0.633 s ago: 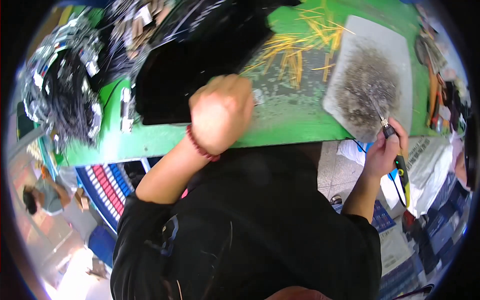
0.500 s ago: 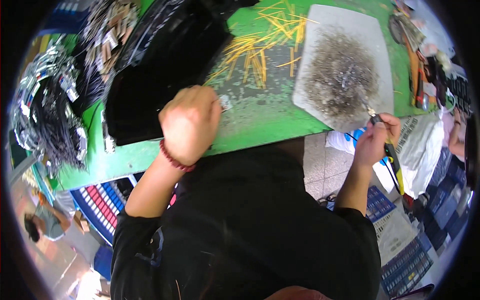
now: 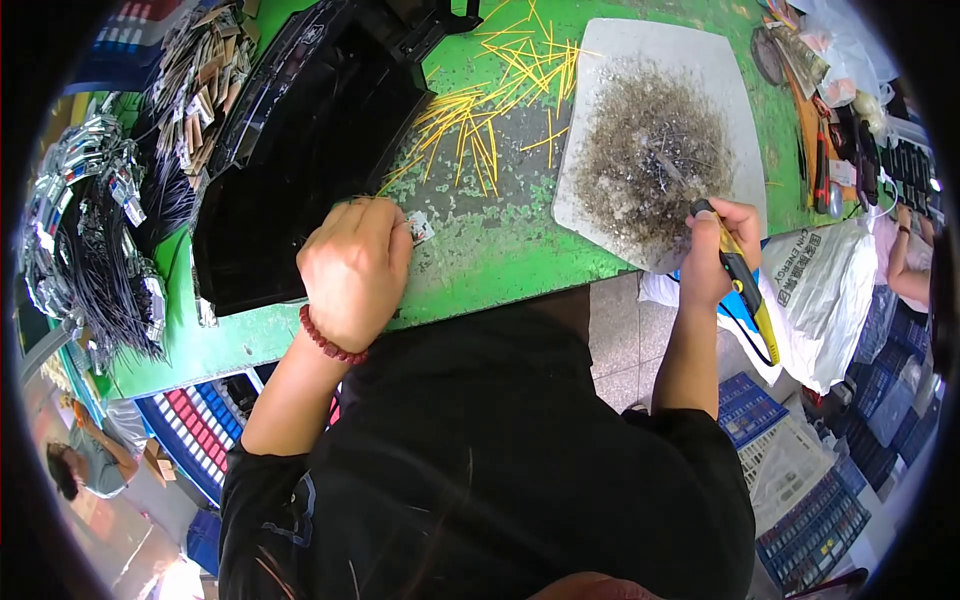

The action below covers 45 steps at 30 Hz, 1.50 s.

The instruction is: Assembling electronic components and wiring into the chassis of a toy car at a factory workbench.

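My right hand (image 3: 716,240) is closed round the yellow-and-black handle of a soldering iron (image 3: 745,285), whose metal tip reaches into a dark, gritty heap of residue (image 3: 640,125). That heap spreads over a pale board (image 3: 583,200) on the green bench. My left hand (image 3: 350,262), with a red bead bracelet at the wrist, is closed in a fist at the near edge of a large black plastic shell (image 3: 270,230). Its fingertips are hidden, so I cannot make out what they hold. A small white printed piece (image 3: 421,227) shows beside its fingers.
Thin yellow sticks (image 3: 470,115) lie scattered across the green bench (image 3: 480,280). Bundled black wires with silvery ends (image 3: 95,230) are at the left, tagged bundles (image 3: 205,90) behind them. Hand tools (image 3: 822,165) line the right side. Another person (image 3: 95,455) is at the lower left.
The soldering iron's tip has moved farther in, toward the middle of the heap. My left hand stays closed beside the black shell. The whole view has shifted a little.
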### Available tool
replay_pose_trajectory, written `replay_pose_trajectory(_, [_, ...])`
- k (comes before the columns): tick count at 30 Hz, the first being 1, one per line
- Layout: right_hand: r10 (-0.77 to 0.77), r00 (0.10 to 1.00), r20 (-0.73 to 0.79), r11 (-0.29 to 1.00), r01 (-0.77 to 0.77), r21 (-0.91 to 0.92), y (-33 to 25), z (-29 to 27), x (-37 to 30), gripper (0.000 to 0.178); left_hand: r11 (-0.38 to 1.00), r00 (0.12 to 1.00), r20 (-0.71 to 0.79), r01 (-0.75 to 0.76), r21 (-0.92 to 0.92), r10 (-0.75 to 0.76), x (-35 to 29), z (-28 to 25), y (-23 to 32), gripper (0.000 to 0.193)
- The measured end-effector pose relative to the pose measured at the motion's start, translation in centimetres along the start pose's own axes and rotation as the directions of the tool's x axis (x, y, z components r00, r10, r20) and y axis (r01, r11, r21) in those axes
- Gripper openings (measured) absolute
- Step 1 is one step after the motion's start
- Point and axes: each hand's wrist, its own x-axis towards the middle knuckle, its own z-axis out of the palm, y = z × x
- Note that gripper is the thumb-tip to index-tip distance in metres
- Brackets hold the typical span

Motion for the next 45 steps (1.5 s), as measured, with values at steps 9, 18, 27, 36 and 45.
replay_pose_trajectory(9, [-0.042,0.999,-0.025,0.999,0.041,-0.035,0.2,0.2,0.0,0.012,0.999,0.999,0.029,0.024,-0.028,-0.024,-0.2,-0.2,-0.3,0.008])
replay_pose_trajectory(18, [-0.079,0.96,0.269,0.969,0.011,0.247,-2.9,3.6,-4.8,0.026,1.0,1.0,-0.009,-0.002,-0.014,0.002,-0.5,0.2,-0.8,0.014])
replay_pose_trajectory(27, [-0.13,0.833,0.537,0.945,-0.059,0.32,-4.9,9.7,-6.8,0.024,0.997,0.999,-0.03,0.031,-0.065,-0.033,-0.8,0.3,-1.2,0.009])
replay_pose_trajectory(36, [-0.153,0.819,0.553,0.951,-0.031,0.309,-4.9,10.5,-6.9,0.023,0.998,1.0,-0.022,0.02,-0.064,-0.022,-0.8,0.3,-1.4,0.011])
replay_pose_trajectory(45, [-0.146,0.784,0.603,0.97,-0.007,0.243,-4.7,10.3,-6.8,0.022,0.998,1.0,-0.024,0.017,-0.056,-0.018,-1.0,0.6,-1.4,0.013])
